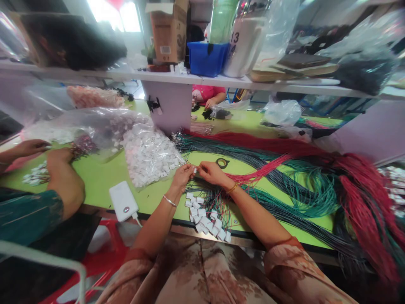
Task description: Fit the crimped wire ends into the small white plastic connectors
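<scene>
My left hand (pixel 183 177) pinches a small white connector housing (pixel 195 170) above the green table. Close beside it, my right hand (pixel 211 173) is closed, its thumb and finger almost touching the housing; what it grips is too small to make out, perhaps a wire end. Just below both hands lies a pile of white connectors (pixel 205 221) with thin wires attached. A clear bag of white connectors (pixel 150 156) rests left of my left hand. Red wires (pixel 262 169) and black wires (pixel 284 181) stretch away to the right of my right hand.
A white power bank (pixel 123 202) with a cable lies left, near the table edge. Black tape (pixel 222 163) sits behind my right hand. A co-worker's arm (pixel 65 181) reaches in at far left. Across the table another person's hand (pixel 215 100) shows beneath the shelf (pixel 126 76).
</scene>
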Tool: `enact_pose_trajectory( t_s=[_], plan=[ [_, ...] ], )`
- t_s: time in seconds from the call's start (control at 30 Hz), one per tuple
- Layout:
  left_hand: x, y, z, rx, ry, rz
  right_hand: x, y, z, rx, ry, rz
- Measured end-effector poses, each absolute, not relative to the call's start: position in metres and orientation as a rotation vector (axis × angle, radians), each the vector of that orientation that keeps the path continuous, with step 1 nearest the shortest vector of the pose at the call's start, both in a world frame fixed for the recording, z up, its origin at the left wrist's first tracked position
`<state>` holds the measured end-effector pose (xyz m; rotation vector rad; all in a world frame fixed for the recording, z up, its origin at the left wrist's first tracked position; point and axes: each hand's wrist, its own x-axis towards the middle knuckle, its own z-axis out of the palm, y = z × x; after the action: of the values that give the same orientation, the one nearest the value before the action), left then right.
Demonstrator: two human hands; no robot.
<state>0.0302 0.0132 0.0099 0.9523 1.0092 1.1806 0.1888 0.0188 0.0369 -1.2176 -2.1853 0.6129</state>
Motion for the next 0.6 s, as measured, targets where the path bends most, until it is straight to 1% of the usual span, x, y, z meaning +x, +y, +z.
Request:
enact_pose_trajectory(
  t_s=[0.1,0.17,0.23,0.27,0.33,0.4,0.47,0.53,0.6],
  plan=[
    [0.033,0.009,0.013,1.029,1.058,1.185,0.192,0.024,0.034,-1.196,-2.126,0.737],
    [0.036,0.001,0.021,1.156,1.135,1.27,0.198,0.03,0.032,-1.161,-2.036,0.943],
    [0.042,-0.012,0.033,1.407,1.146,1.382,0.204,0.036,0.03,-1.162,-1.926,1.151],
    [0.046,-0.021,0.039,1.583,1.08,1.392,0.207,0.038,0.029,-1.177,-1.911,1.225],
    [0.058,-0.041,0.049,1.977,0.742,1.187,0.209,0.041,0.026,-1.21,-2.002,1.268],
    [0.073,-0.061,0.052,2.283,0.332,0.936,0.206,0.039,0.023,-1.231,-2.172,1.18],
    [0.089,-0.078,0.049,2.529,0.045,0.714,0.198,0.035,0.02,-1.285,-2.288,0.987],
    [0.1,-0.087,0.043,2.642,-0.1,0.551,0.188,0.028,0.016,-1.36,-2.357,0.763],
    [0.101,-0.086,0.038,2.605,-0.105,0.536,0.181,0.022,0.012,-1.436,-2.377,0.587]
  ],
)
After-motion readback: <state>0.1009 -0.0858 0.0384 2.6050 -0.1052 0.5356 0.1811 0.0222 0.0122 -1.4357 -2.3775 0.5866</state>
